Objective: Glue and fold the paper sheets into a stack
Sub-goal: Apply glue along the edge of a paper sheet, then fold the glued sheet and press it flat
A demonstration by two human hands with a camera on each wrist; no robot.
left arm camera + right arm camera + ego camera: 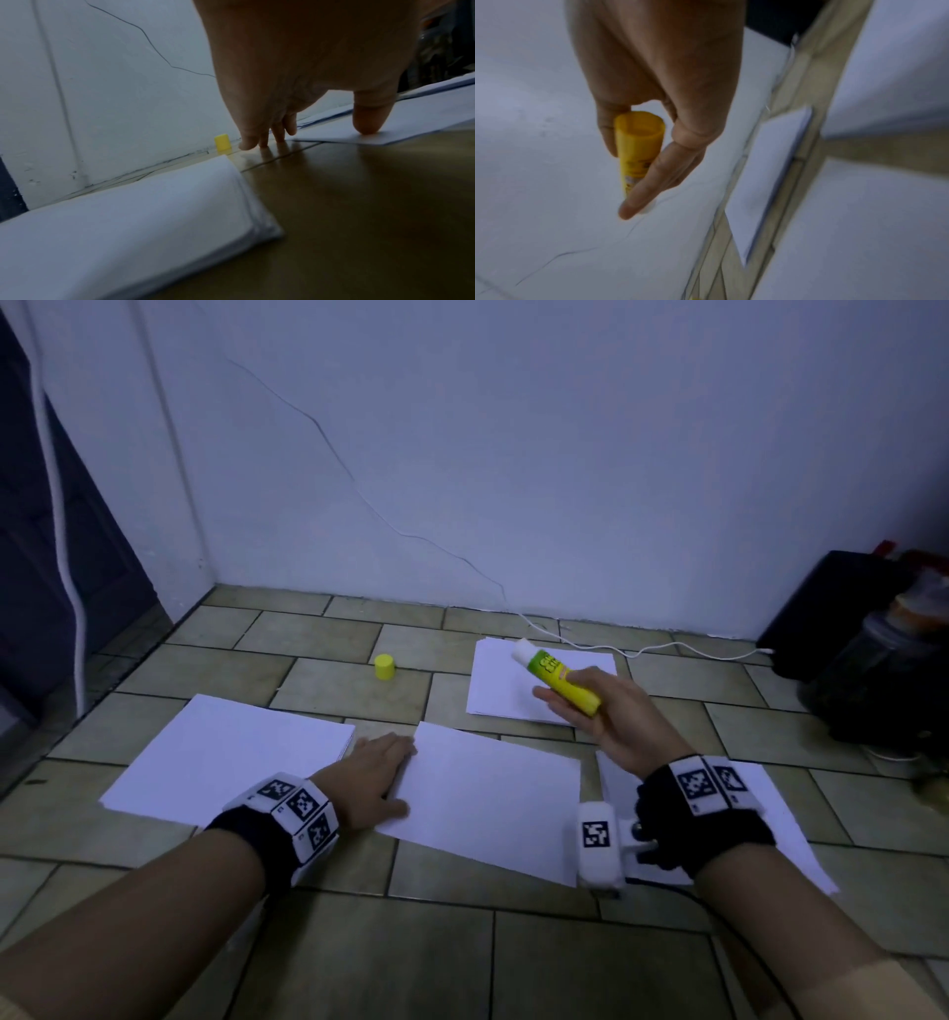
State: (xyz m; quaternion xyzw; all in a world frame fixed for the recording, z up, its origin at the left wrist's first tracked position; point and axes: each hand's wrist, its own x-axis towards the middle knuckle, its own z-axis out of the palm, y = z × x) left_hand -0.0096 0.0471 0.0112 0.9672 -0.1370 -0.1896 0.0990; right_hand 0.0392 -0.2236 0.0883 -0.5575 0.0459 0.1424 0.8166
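Observation:
My left hand (377,770) lies flat on the floor at the left edge of a single white sheet (493,806). In the left wrist view its thumb (366,125) presses on that sheet (411,121) while the fingers touch the tile beside it. Raised above the sheets, my right hand (590,711) grips an uncapped yellow glue stick (562,677), white tip pointing up and left; the right wrist view shows the glue stick (639,150) from its base. Its yellow cap (384,667) stands on the floor behind. A white paper stack (231,755) lies left of my left hand.
Another paper pile (506,683) lies at the back, under the glue stick. More white paper (780,819) lies beneath my right wrist. Dark objects (852,629) and a white cable (667,649) sit at the right by the wall. The floor is tiled.

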